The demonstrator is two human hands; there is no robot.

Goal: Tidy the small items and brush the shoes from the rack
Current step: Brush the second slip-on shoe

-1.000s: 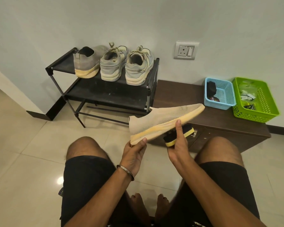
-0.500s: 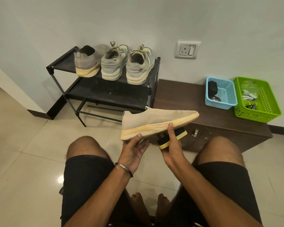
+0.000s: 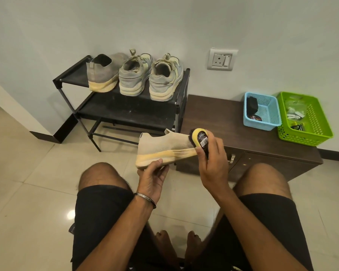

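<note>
A beige knit shoe (image 3: 160,147) with a yellowed sole is held in the air above my knees. My left hand (image 3: 152,177) grips it from below at the heel end of the sole. My right hand (image 3: 211,159) grips a yellow-backed shoe brush (image 3: 199,136) whose black bristles touch the shoe's upper near the toe; the hand hides the toe. On the black shoe rack (image 3: 125,106) stand the matching grey-beige shoe (image 3: 103,74) and a pair of grey laced sneakers (image 3: 150,77), heels toward me.
A low dark wooden cabinet (image 3: 223,122) stands right of the rack against the wall. On it sit a blue basket (image 3: 262,111) with dark items and a green basket (image 3: 303,119) with small packets. A wall socket (image 3: 222,59) is above. My bare knees and feet are below, on tiled floor.
My right hand has turned the brush from under the sole up onto the shoe's upper near the toe. The shoe has levelled and shifted slightly left in my left hand.
</note>
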